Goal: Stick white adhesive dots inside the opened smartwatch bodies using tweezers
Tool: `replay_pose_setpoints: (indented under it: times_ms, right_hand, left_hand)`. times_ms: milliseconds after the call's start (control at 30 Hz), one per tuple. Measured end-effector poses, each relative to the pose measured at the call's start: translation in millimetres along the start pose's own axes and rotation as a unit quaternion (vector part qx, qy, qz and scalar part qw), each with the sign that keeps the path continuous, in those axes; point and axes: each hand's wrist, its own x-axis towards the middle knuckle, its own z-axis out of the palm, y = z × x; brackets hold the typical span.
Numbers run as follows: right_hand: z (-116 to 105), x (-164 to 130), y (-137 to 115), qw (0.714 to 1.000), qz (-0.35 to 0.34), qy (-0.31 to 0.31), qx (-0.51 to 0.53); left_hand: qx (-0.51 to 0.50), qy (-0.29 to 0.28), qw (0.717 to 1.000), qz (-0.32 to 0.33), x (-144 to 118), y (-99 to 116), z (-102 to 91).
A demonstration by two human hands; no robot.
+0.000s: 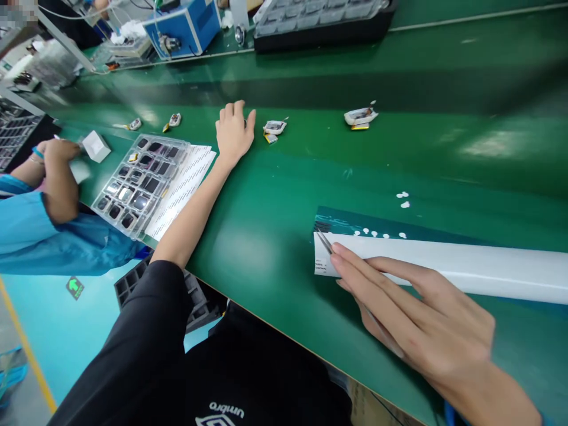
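Note:
My right hand (426,319) is closed round a pair of metal tweezers (325,241). The tweezer tips touch the left end of a long white strip (444,260) with a clear film edge. Several small white dots (374,234) lie along that film. On the left, my left hand (235,135) reaches out palm down, its fingers curled over the green surface; something small and dark shows by the thumb, but I cannot make it out. Just right of it sits a small white device with a yellow part (274,128). Another such device (360,116) lies farther right.
Left of my left arm, a clear tray of dark watch-like pieces (141,183) overlaps printed paper sheets (189,177). A co-worker's arm (62,177) is beside a white box (95,147). A blue machine (183,28) and a black tray (322,36) stand at the back.

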Motion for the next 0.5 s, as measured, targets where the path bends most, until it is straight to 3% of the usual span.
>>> replay_pose_setpoints:
  times_ms: [133, 267, 400, 467, 500]
  right_hand:
    - [0.3, 0.2, 0.9, 1.0, 0.004, -0.011, -0.01]
    - [1.1, -2.2, 4.0, 1.0, 0.015, 0.001, 0.016]
    - [4.2, -7.5, 4.3, 0.999, 0.03, 0.024, 0.027]
    - [6.8, -11.0, 3.2, 0.997, 0.05, 0.038, 0.05]
    - [8.1, -12.8, 2.6, 0.995, 0.07, 0.044, 0.064]
  left_hand:
    - [-0.024, -0.097, 0.99, 0.097, 2.5, 18.1, 13.7]
    - [-0.063, -0.147, 0.979, 0.124, -20.7, 53.3, 4.3]
    - [-0.209, -0.13, 0.964, 0.102, -64.8, 106.4, -6.5]
    - [-0.329, -0.082, 0.94, 0.044, -93.4, 143.1, -10.8]
    - [-0.371, -0.093, 0.924, 0.011, -108.4, 162.9, -14.1]
